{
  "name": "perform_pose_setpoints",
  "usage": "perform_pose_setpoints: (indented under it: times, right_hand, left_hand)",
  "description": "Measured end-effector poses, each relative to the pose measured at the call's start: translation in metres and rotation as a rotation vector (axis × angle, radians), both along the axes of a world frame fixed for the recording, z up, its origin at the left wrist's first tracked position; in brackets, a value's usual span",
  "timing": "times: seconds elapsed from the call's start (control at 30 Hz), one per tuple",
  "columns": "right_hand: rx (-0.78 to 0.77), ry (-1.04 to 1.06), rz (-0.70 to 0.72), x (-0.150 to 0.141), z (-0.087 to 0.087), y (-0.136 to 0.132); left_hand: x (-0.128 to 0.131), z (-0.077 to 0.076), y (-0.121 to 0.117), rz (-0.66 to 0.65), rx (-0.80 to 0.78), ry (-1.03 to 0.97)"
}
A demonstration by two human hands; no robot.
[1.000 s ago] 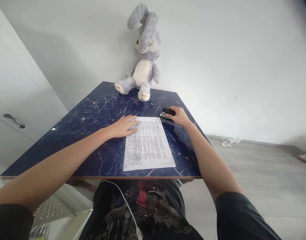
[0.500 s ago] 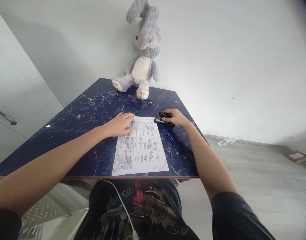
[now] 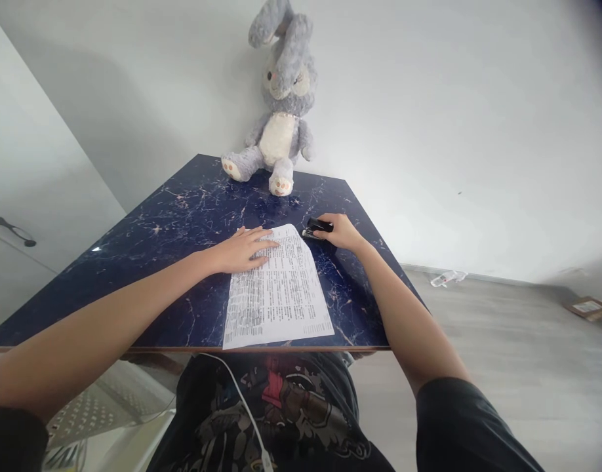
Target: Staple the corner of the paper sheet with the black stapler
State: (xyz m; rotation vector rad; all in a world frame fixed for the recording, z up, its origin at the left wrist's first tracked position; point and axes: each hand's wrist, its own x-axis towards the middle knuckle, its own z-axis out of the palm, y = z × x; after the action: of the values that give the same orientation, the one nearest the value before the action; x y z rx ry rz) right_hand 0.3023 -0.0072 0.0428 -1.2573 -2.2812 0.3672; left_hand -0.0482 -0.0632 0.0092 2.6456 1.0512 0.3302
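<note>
Printed paper (image 3: pixel 281 295) lies on the dark blue marbled table, its near edge close to the table's front. My left hand (image 3: pixel 246 250) rests flat on the upper left of the sheet, fingers spread. At the paper's upper right corner, my right hand (image 3: pixel 343 232) grips a black stapler (image 3: pixel 321 225), whose front end points left towards the sheet. That corner of the paper is bent and lifted beside the stapler. Whether the corner sits between the stapler's jaws I cannot tell.
A grey plush rabbit (image 3: pixel 281 137) sits at the table's (image 3: pixel 173 262) far edge against the wall. A white cable (image 3: pixel 244 400) hangs over my lap. On the floor to the right are a clear plastic item (image 3: pixel 447 278) and a flat brown box (image 3: pixel 587 307). A cabinet handle (image 3: pixel 13 231) shows at left.
The paper has shifted nearer to me and slightly left, and its upper right corner has bent up. My right hand has moved the stapler left, to that corner.
</note>
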Motion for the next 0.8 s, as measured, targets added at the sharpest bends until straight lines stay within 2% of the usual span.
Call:
perform_pose_setpoints:
  times: [0.13, 0.3, 0.53, 0.67, 0.8]
  right_hand:
    - [-0.057, 0.018, 0.05, -0.001, 0.003, -0.002]
    - [-0.116, 0.006, 0.145, -0.002, 0.005, -0.003]
    - [0.057, -0.008, 0.07, -0.008, 0.0, -0.003]
    - [0.059, -0.027, 0.107, -0.01, 0.0, -0.004]
    - [0.061, -0.022, 0.138, -0.014, 0.001, -0.008]
  left_hand:
    - [0.004, 0.002, -0.004, -0.001, 0.043, -0.022]
    - [0.008, 0.001, -0.005, 0.017, -0.007, 0.012]
    - [0.007, -0.002, -0.001, -0.061, 0.011, -0.049]
    - [0.008, 0.004, -0.003, -0.126, 0.053, -0.051]
    - [0.012, 0.01, -0.008, -0.184, 0.051, -0.141]
